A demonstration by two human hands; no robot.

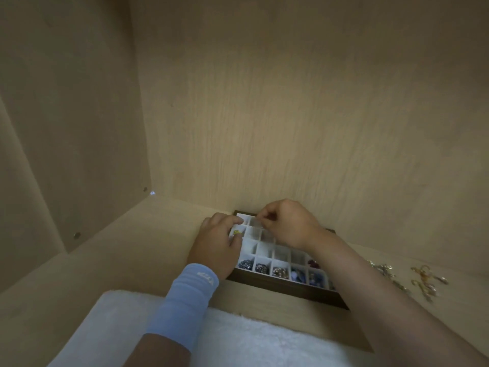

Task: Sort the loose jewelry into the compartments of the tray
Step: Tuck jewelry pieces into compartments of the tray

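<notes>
Mid-sort, placing step. Compartment tray [288,288], dark wood frame with white dividers, sits against the back panel of a wooden cabinet. Right hand [287,223] is over the tray's far row, second cell from the tray's left end, with its fingertips [260,217] pinched together and pointing down. Anything between them is too small to see, so cannot tell whether it grasps a piece or is just clenched. Left hand [215,243], blue wristband [185,300] on the wrist, lies on the tray's left rim with bent fingers over the far-left cells. A yellow piece [236,232] sits in a cell there, right at a fingertip; pinching or only touching, cannot tell. Tray's near row already holds sorted pieces [280,272], and several middle cells look bare. Loose gold jewelry [423,280] lies unsorted on the shelf just right of the tray. White fluffy cloth [238,340] lies on the near side of the tray. Likely next: let go over that far cell, then reach right of the tray for another piece. That needs a fine pinch, since chains may tangle and drag neighbours along.
</notes>
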